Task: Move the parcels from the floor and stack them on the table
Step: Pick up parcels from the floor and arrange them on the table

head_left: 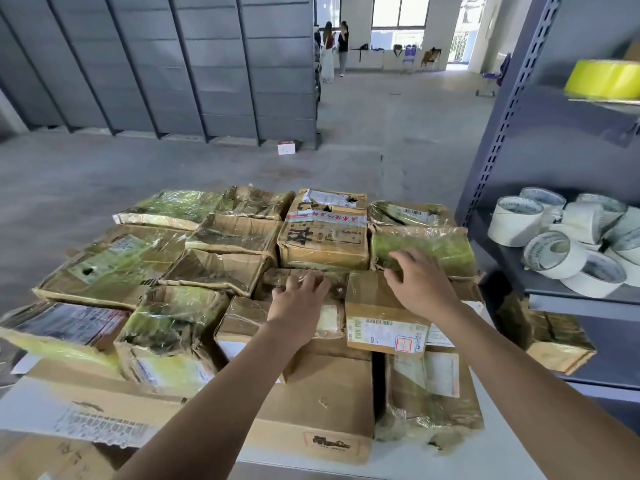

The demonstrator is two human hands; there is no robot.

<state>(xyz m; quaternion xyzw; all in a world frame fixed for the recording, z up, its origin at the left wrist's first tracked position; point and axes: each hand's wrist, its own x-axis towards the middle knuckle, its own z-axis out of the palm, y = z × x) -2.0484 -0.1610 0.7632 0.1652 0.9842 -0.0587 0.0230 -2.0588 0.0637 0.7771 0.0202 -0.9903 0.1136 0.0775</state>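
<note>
Head view: stacked on the white table [502, 455], the small brown labelled cardboard parcel [381, 306] is touched by the spread right hand [420, 282], the left hand [299, 294] laid flat alongside, and could be toppled by uneven pushing.

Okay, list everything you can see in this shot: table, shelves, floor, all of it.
parcels: over a dozen, brown cardboard under clear and greenish tape, stacked on the table
labelled parcel: one, brown with a white barcode label, atop the near stack
table: one, white, under the parcels
shelf rack: one, grey-blue, right
white tape rolls: about ten, middle shelf
yellow tape roll: one, upper shelf
shelf parcel: one, brown, lower shelf
small box: one, white and red, far floor
grey panels: a row, far left
people: two, far end
left hand: rests on a dark parcel
right hand: rests on the labelled parcel's far end
</note>
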